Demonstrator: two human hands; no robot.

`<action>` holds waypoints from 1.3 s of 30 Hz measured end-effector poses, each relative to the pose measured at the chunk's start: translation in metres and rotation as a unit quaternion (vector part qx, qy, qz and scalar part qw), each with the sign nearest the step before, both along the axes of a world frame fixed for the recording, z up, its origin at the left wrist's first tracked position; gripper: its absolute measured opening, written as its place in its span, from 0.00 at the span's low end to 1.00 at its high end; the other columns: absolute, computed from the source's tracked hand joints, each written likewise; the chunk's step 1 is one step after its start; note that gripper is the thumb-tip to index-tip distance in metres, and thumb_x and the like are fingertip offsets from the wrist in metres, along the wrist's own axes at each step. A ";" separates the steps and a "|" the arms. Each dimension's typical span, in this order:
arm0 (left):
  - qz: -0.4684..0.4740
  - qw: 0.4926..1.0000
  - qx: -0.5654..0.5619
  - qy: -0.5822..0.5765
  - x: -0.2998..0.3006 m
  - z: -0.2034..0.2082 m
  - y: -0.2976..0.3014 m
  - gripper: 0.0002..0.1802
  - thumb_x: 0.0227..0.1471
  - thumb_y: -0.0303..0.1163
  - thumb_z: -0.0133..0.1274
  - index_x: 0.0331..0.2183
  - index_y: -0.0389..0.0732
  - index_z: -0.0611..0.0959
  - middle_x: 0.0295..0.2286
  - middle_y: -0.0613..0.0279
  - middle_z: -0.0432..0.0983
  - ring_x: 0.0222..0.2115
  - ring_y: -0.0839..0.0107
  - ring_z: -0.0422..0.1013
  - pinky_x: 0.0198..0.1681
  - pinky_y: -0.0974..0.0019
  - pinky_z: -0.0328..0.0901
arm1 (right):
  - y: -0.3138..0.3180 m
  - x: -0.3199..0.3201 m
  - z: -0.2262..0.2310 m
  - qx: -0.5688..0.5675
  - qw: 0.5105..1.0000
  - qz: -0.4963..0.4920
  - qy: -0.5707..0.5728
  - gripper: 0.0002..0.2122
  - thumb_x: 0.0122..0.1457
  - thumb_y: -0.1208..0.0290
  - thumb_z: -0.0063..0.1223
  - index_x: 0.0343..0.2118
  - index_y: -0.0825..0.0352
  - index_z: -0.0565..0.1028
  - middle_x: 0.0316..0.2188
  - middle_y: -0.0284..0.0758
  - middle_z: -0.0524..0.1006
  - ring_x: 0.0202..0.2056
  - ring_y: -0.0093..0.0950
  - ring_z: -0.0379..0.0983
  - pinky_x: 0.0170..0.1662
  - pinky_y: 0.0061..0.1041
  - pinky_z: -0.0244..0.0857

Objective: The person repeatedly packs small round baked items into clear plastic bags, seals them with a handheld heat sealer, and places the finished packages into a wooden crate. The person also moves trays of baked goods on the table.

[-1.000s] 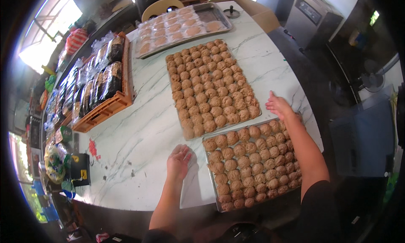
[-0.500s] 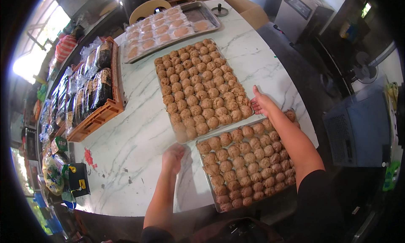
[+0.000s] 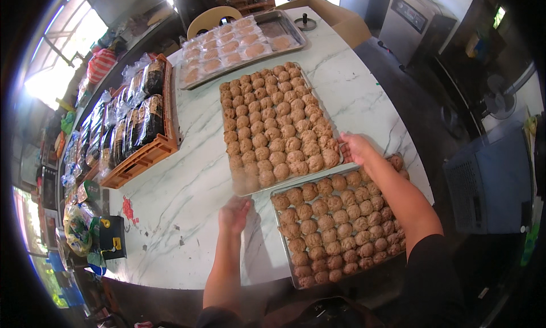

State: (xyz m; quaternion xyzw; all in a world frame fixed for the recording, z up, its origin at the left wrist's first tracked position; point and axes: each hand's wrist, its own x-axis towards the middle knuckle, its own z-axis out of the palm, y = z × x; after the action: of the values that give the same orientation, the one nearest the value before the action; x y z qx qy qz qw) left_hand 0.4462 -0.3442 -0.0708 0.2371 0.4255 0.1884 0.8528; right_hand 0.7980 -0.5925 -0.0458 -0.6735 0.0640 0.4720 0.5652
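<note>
A metal tray (image 3: 335, 131) full of round brown balls (image 3: 276, 129), in close rows, lies on the marble-patterned table. At its near left corner my left hand (image 3: 234, 213) is closed, fingers curled against the rim. My right hand (image 3: 355, 149) grips the same tray at the near end of its right side. Below it a second tray (image 3: 284, 249) of similar balls (image 3: 335, 225) sits close to me, with my right forearm passing over its far right corner. The undersides of both hands' fingers are hidden.
An orange crate (image 3: 142, 157) with dark, clear-wrapped packages stands at the left. A larger tray (image 3: 278, 26) with flat wrapped rounds lies at the far end, beside a round black-handled press (image 3: 305, 23). A black box (image 3: 111, 237) sits near the left edge.
The view has shifted slightly. The far tray's near end has swung a little to the left. My right hand has come down and closed on the rim; my left hand stays at the corner.
</note>
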 end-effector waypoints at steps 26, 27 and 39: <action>-0.060 0.970 0.235 0.032 0.025 0.127 0.165 0.41 0.52 0.25 0.43 0.65 0.49 0.49 0.52 0.51 0.67 0.52 0.57 0.65 0.54 0.52 0.57 | 0.140 -0.238 0.053 0.275 0.893 -0.257 0.246 0.55 0.50 0.27 0.43 0.61 0.79 0.44 0.61 0.59 0.49 0.64 0.52 0.45 0.65 0.50 0.40; -0.072 0.965 0.250 0.011 0.016 0.131 0.159 0.41 0.52 0.24 0.42 0.65 0.47 0.48 0.52 0.52 0.67 0.52 0.57 0.65 0.54 0.52 0.57 | 0.157 -0.241 0.053 0.301 0.892 -0.237 0.239 0.56 0.50 0.27 0.43 0.62 0.79 0.42 0.61 0.59 0.48 0.65 0.52 0.44 0.66 0.49 0.40; -0.016 0.970 0.231 0.070 -0.116 0.104 0.147 0.36 0.48 0.30 0.47 0.61 0.41 0.62 0.45 0.54 0.72 0.46 0.60 0.67 0.53 0.53 0.55 | 0.290 -0.266 0.045 0.361 0.881 -0.218 0.217 0.54 0.50 0.27 0.44 0.68 0.61 0.36 0.65 0.47 0.48 0.66 0.44 0.44 0.68 0.42 0.32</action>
State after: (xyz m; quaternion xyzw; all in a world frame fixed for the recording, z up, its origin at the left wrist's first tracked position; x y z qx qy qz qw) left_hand 0.3304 -0.1976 0.0336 0.4476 0.4251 0.2506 0.7457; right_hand 0.5316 -0.3026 -0.0005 -0.2729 0.1551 0.4617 0.8296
